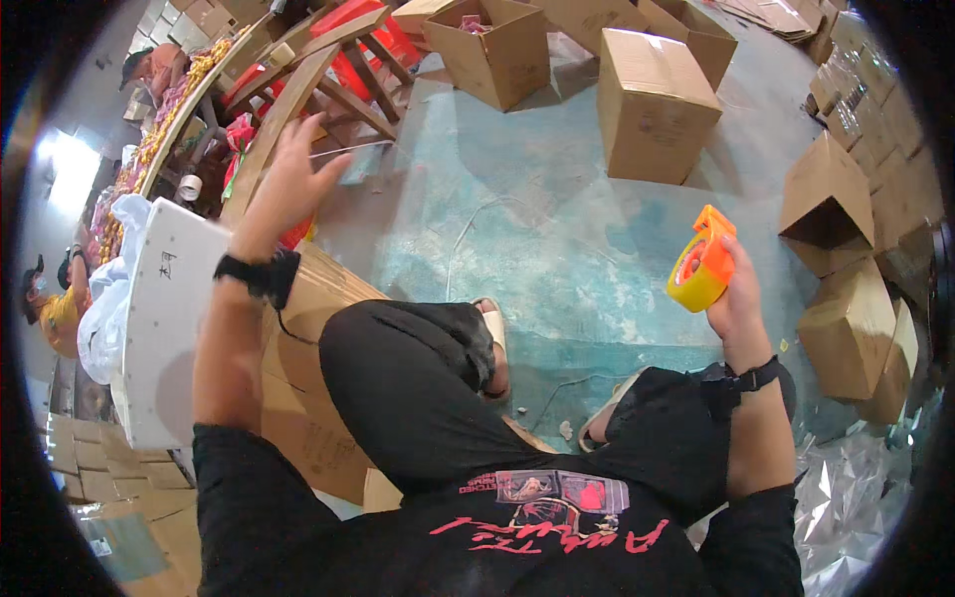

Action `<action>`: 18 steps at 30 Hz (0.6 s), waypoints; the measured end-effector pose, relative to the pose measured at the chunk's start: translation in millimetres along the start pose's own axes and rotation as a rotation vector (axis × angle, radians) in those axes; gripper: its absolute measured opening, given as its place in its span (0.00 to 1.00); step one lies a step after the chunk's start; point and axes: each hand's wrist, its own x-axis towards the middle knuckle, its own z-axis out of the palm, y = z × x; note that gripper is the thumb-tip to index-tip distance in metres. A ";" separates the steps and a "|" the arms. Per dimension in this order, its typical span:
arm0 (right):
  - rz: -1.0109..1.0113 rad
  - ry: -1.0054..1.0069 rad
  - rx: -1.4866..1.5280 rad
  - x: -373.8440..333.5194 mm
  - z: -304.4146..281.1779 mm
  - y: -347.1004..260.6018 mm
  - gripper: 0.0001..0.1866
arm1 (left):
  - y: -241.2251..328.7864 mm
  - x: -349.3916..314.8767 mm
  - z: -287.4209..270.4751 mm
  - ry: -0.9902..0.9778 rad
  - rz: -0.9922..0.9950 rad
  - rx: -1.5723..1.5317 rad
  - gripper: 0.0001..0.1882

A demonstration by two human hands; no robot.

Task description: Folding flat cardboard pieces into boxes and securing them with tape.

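My right hand point(734, 294) is wrapped round an orange tape dispenser point(713, 261) loaded with a roll of yellow tape point(686, 287), held up over the floor. On the other side my left hand point(288, 184) is raised with its fingers spread, slightly blurred, and nothing shows in it. It is nearest to a wooden bench or stool frame point(288, 114). Below my left forearm stand brown cardboard pieces point(323, 418) beside my knee. Each wrist wears a black band.
A closed carton point(659, 109) and an open carton point(487, 55) stand ahead on the blue-green floor point(537, 229). More open cartons point(831, 204) line the right, above clear plastic sheeting point(846, 507). A white panel point(169, 318) is at left, with people point(62, 313) beyond it.
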 end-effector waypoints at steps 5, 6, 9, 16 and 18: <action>0.005 -0.007 -0.052 -2.2 -6.3 8.6 0.15 | 178.4 -66.8 -56.4 -0.244 0.795 -0.571 0.36; 0.038 -0.086 -0.041 4.4 3.3 15.2 0.15 | 201.4 -88.6 -75.4 -0.422 0.739 -0.747 0.33; 0.040 -0.098 -0.082 7.9 -22.4 12.8 0.19 | 249.1 -109.8 -23.6 0.217 1.351 -1.069 0.29; -0.021 0.021 -0.078 42.2 -68.6 11.7 0.22 | 275.5 -123.3 -28.0 -0.273 0.885 -1.521 0.34; 0.016 -0.016 -0.074 47.6 -95.0 1.1 0.22 | 298.6 -120.4 3.3 0.286 1.048 -1.550 0.28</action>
